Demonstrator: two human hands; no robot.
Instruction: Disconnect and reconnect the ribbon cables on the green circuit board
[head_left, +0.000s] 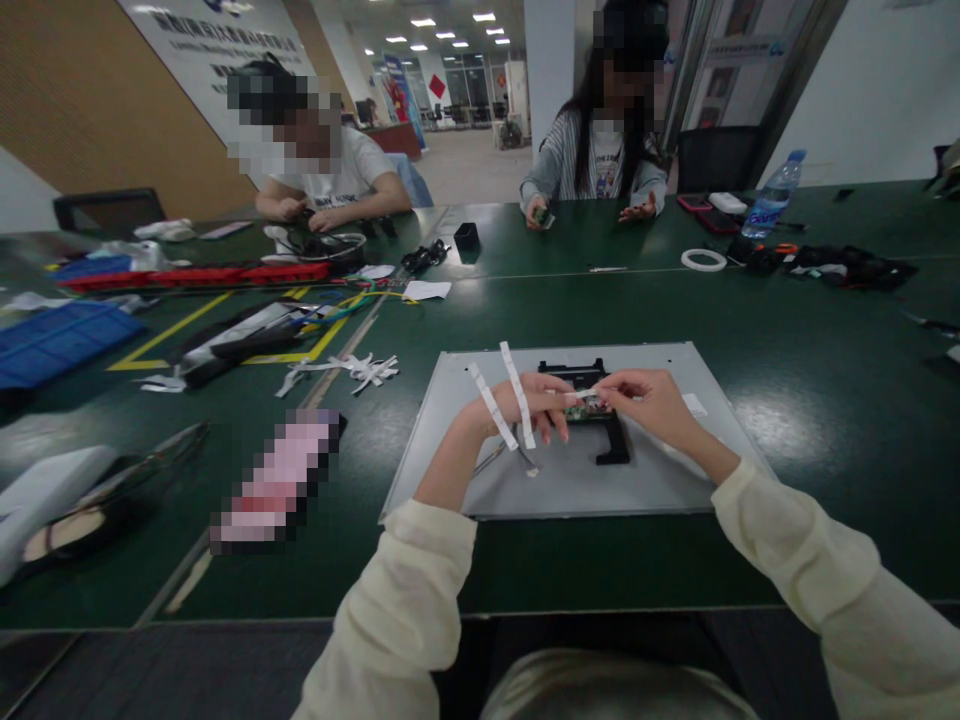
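Observation:
My left hand (536,395) and my right hand (645,400) meet over a grey panel (435,470). Pinched between their fingertips is a short white tape strip (586,393), one end at each hand. Two longer white strips (491,405) lie across the back of my left hand, apparently stuck there. Right below my fingers a green circuit board (592,410), partly hidden by them, sits in a black bracket (617,440) on the panel. A thin cable (491,460) runs out beneath my left wrist.
Left of the panel are a pile of white strips (371,372) and a phone (281,480). A blue tray (67,340) stands farther left. Across the table sit two people, one holding a small board (544,216). A tape roll (703,260) and water bottle (776,195) are back right.

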